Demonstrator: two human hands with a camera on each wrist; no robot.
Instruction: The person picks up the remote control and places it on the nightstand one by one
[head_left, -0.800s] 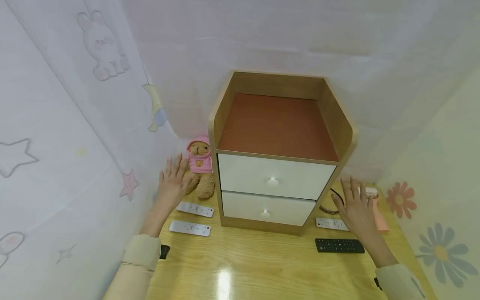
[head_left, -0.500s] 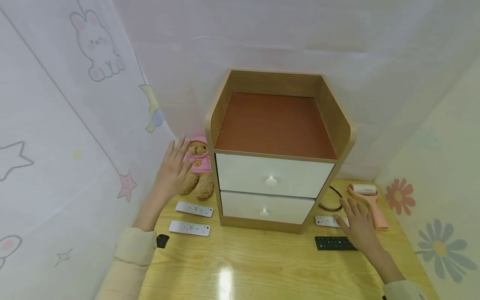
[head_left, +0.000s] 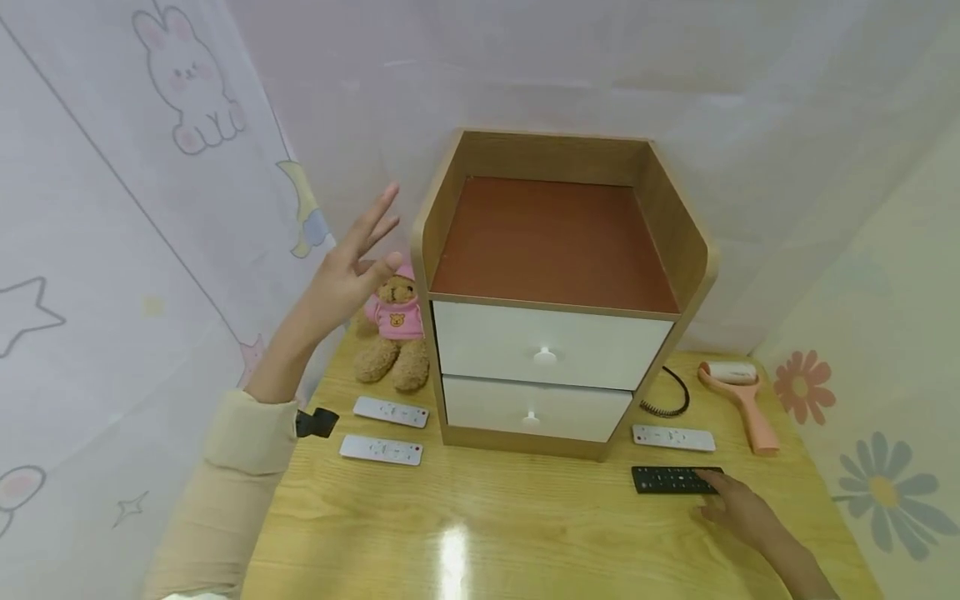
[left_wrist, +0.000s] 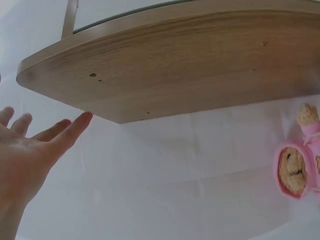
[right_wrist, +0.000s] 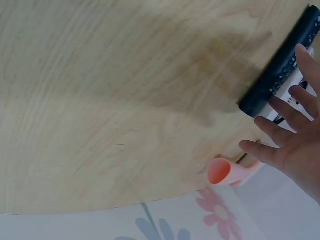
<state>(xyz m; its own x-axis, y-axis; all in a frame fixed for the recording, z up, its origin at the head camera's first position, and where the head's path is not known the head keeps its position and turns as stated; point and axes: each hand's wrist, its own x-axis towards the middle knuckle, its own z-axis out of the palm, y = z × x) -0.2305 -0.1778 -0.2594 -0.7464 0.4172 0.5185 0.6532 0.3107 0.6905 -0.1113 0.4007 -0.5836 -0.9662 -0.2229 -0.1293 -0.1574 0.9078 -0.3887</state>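
Observation:
My left hand is raised beside the left side panel of a small wooden two-drawer cabinet, its fingers spread and holding nothing. In the left wrist view its fingertips come close to the panel's lower edge. Behind and below it in the head view sits a teddy bear in a pink hoodie. At the right, my right hand reaches over the near right end of a black remote control, covering a little of it. Its fingers are spread, not curled, in the right wrist view. Both drawers are closed.
Two white remotes, an upper one and a lower one, lie left of the cabinet. A third white remote, a peach lint roller and a black coiled cord lie to its right. Printed cloth surrounds the wooden table.
My left hand has risen from beside the bear toward the cabinet's top edge. My right hand has drawn back toward me, from near the lint roller down to the black remote.

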